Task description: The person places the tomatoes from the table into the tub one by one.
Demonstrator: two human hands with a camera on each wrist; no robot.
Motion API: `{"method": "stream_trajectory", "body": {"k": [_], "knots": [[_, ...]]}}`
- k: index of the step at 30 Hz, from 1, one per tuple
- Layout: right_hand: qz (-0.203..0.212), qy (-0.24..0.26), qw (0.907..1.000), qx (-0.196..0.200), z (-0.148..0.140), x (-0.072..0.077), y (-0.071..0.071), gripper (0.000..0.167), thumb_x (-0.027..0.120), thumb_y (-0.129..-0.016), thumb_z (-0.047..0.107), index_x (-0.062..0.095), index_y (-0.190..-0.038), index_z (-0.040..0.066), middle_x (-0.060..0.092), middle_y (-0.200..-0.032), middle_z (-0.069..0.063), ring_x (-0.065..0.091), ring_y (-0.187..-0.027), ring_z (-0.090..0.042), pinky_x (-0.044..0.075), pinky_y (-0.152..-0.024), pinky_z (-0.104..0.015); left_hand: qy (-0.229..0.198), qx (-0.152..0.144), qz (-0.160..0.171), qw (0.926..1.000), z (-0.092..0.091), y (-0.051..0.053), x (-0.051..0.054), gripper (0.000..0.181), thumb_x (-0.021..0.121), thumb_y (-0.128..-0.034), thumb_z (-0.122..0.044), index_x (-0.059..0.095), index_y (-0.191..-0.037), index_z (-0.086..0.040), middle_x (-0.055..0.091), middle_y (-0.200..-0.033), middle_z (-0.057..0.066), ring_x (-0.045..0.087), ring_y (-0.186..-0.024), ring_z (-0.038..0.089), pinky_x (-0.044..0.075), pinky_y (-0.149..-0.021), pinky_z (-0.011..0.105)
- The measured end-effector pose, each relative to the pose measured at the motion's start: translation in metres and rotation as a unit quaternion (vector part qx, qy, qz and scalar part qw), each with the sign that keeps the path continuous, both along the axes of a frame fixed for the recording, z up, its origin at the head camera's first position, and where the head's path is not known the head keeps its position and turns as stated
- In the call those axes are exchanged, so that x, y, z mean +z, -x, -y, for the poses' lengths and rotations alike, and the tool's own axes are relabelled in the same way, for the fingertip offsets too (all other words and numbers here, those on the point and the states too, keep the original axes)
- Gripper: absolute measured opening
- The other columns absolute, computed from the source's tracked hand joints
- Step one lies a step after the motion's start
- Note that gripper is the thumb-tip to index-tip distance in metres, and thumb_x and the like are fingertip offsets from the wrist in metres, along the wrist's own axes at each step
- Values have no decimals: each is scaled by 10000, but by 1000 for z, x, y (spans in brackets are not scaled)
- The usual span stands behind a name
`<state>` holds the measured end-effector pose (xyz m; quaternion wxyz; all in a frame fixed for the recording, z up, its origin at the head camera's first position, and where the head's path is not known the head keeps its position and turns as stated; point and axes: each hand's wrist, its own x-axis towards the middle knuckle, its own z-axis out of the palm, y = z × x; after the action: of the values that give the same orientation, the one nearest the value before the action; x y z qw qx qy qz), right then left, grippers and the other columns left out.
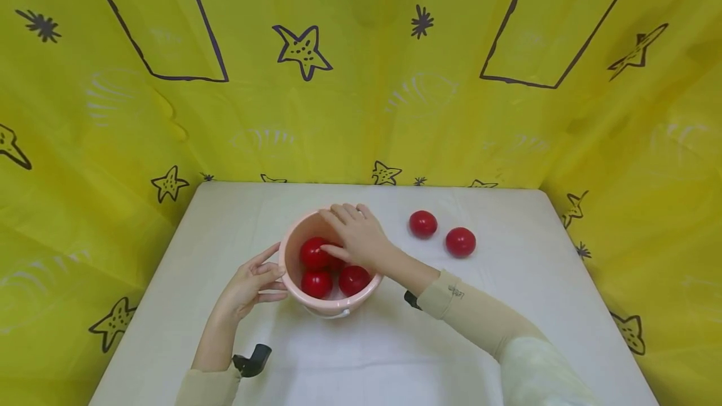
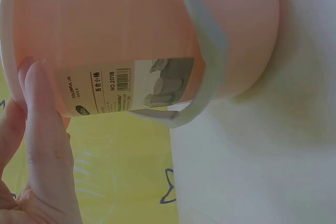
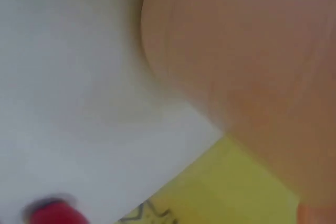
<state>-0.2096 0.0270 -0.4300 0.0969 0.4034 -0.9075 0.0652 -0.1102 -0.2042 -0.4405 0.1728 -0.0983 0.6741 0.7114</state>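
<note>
A pink bucket (image 1: 338,301) with a pale handle (image 2: 210,61) stands on the white table, a printed label (image 2: 126,85) on its side. Several glossy round red things (image 1: 317,284) lie inside; whether they are fruit or balls is unclear. My left hand (image 1: 251,284) holds the bucket's left side, thumb near the rim. Reaching over the right side, my right hand (image 1: 361,237) grips the rim, its fingers bent over the far edge and its thumb inside, above the red things. The far fingertips are hidden.
Two more round red things, one (image 1: 423,224) farther back and one (image 1: 460,242) nearer, lie on the white tabletop (image 1: 507,306) right of the bucket. A yellow curtain (image 1: 361,111) with drawn stars surrounds the table at the back and sides.
</note>
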Motion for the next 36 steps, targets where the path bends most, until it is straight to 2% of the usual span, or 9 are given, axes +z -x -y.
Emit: {"method": "stream_trajectory", "body": {"k": [4, 8, 13, 19, 25, 30, 33, 36], "knots": [[-108, 395, 9961, -785, -29, 3, 9, 701, 578, -822, 499, 322, -1392, 181, 387, -1373, -69, 324, -1272, -244, 272, -1045, -478, 23, 8, 5, 10000, 0, 0, 1, 657, 582, -890, -98, 238, -1449, -85, 658, -873, 16, 678, -722, 168, 562, -675, 373], [-101, 658, 9845, -1621, -66, -5, 17, 726, 562, -827, 491, 289, -1411, 157, 328, -1416, -96, 271, -1305, -273, 223, -1057, -526, 25, -3, -13, 10000, -1, 0, 1, 658, 583, -889, -94, 238, -1449, -82, 658, -872, 10, 679, -729, 172, 562, -677, 374], [256, 1017, 9608, -2568, -112, -26, 23, 735, 573, -827, 473, 274, -1408, 137, 295, -1417, -135, 236, -1309, -306, 166, -1064, -568, 16, -6, -9, 10000, -1, -1, 0, 662, 584, -886, -89, 234, -1447, -71, 655, -874, 20, 677, -726, 171, 562, -679, 375], [928, 1095, 9243, -3536, -160, -50, 21, 753, 580, -828, 450, 255, -1401, 87, 264, -1396, -210, 199, -1292, -374, 103, -1036, -620, 34, -1, -33, 10000, -1, -1, 1, 660, 585, -886, -93, 236, -1446, -71, 652, -880, 37, 677, -726, 169, 562, -678, 371], [1259, 1157, 9007, -3993, -195, -78, 11, 783, 602, -818, 442, 259, -1381, 19, 267, -1360, -270, 212, -1254, -426, 92, -1001, -655, -5, -14, 2, 10000, -1, 0, 0, 662, 583, -888, -91, 232, -1449, -76, 655, -858, 8, 678, -727, 169, 561, -681, 376], [1587, 1119, 8839, -4254, -210, -96, 6, 858, 657, -773, 448, 250, -1374, -8, 285, -1318, -294, 228, -1215, -454, 122, -970, -666, 52, 1, -15, 10000, -1, 0, -1, 658, 580, -891, -99, 234, -1451, -90, 656, -883, 28, 678, -732, 173, 562, -676, 372], [1700, 1100, 8789, -4318, -214, -103, 4, 883, 669, -749, 468, 258, -1365, -13, 311, -1289, -294, 249, -1195, -458, 149, -953, -666, 68, 32, 8, 10000, -1, 0, 0, 658, 580, -891, -100, 235, -1452, -96, 654, -892, 38, 678, -735, 176, 563, -675, 370], [1713, 1125, 8780, -4325, -215, -109, 4, 878, 661, -746, 481, 270, -1350, -23, 326, -1269, -293, 265, -1181, -457, 168, -937, -664, 56, 28, 5, 10000, -1, -1, 1, 657, 580, -891, -101, 236, -1451, -92, 655, -896, 42, 678, -735, 176, 562, -676, 369]]}}
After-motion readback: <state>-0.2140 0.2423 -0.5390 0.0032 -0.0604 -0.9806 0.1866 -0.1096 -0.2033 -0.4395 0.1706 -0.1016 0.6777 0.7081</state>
